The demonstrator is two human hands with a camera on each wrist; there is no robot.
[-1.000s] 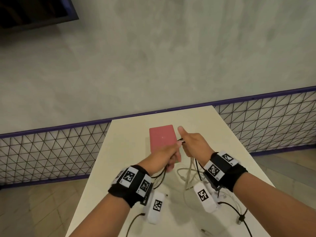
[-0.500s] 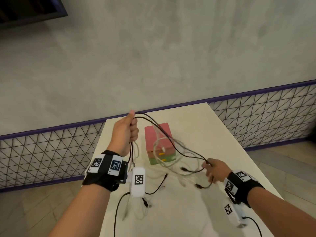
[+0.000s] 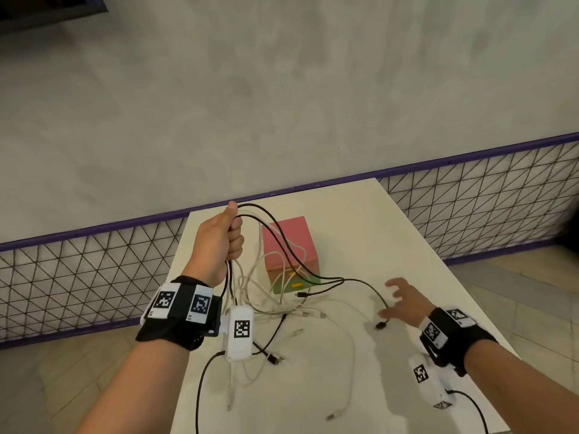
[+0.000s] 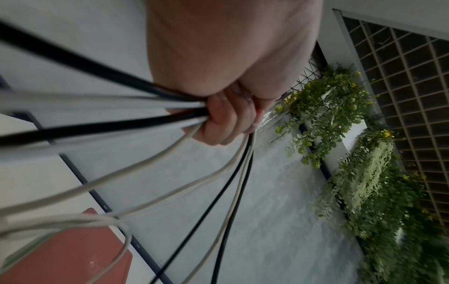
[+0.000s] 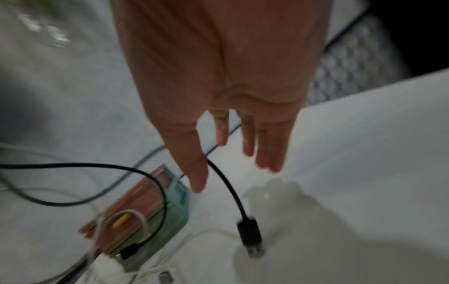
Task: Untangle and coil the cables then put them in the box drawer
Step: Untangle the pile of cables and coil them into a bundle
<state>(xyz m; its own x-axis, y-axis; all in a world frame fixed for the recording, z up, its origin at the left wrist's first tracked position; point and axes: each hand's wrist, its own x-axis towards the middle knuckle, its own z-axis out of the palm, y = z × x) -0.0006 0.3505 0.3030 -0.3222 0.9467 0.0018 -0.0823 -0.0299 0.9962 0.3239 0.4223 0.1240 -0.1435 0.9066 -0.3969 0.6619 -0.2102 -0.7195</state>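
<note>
My left hand (image 3: 224, 236) is raised over the white table (image 3: 360, 220) and grips a tangled bundle of black and white cables (image 3: 275, 308); the left wrist view shows its fingers (image 4: 226, 123) curled tight round them. The strands hang down in loops in front of the pink-topped, green-based box drawer (image 3: 289, 242). One black cable (image 3: 360, 281) runs right to a USB plug (image 3: 380, 325) beside my right hand (image 3: 404, 300). That hand (image 5: 226, 107) hovers low over the table with straight, spread fingers, and the black cable (image 5: 233, 194) passes by the thumb, its plug (image 5: 251, 238) dangling.
Loose plug ends lie on the near table, a black one (image 3: 274, 360) and a white one (image 3: 333, 415). A wire mesh fence with a purple rail (image 3: 470, 214) runs behind the table, below a concrete wall. Floor shows past both long table edges.
My right hand has opened its fingers and let go of the black cable it was pinching. The left hand stays raised with the bundle.
</note>
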